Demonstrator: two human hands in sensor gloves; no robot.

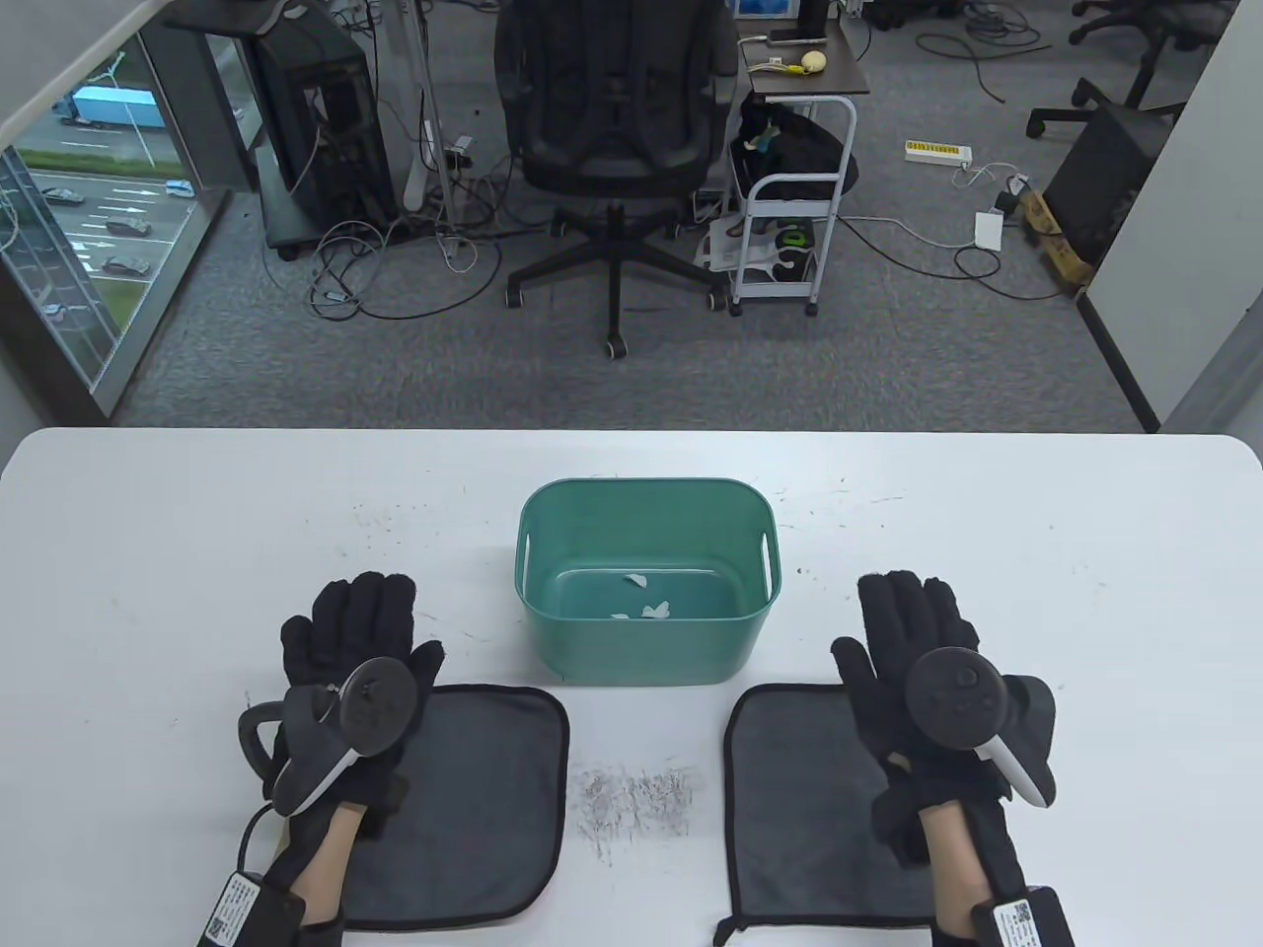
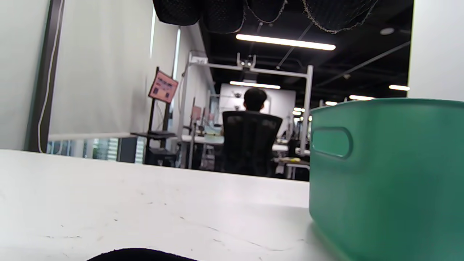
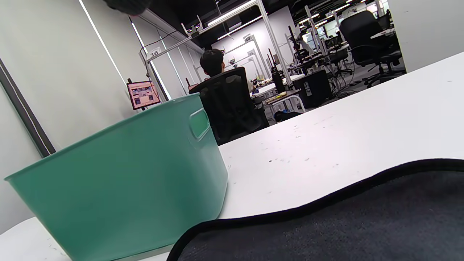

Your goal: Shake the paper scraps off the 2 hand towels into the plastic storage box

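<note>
Currently, the left hand [image 1: 345, 641] lies flat with straight fingers on the table [image 1: 148, 552], its wrist over the far left corner of the left towel [image 1: 474, 799]; it grips nothing. Likewise, the right hand [image 1: 913, 641] lies flat, fingers extended and relaxed, its palm over the far right corner of the right towel [image 1: 799, 809]. Both towels lie spread flat. Between the hands, at the towels' far edges, stands the green storage box [image 1: 646, 631], with white paper scraps [image 1: 646, 607] on its floor.
</note>
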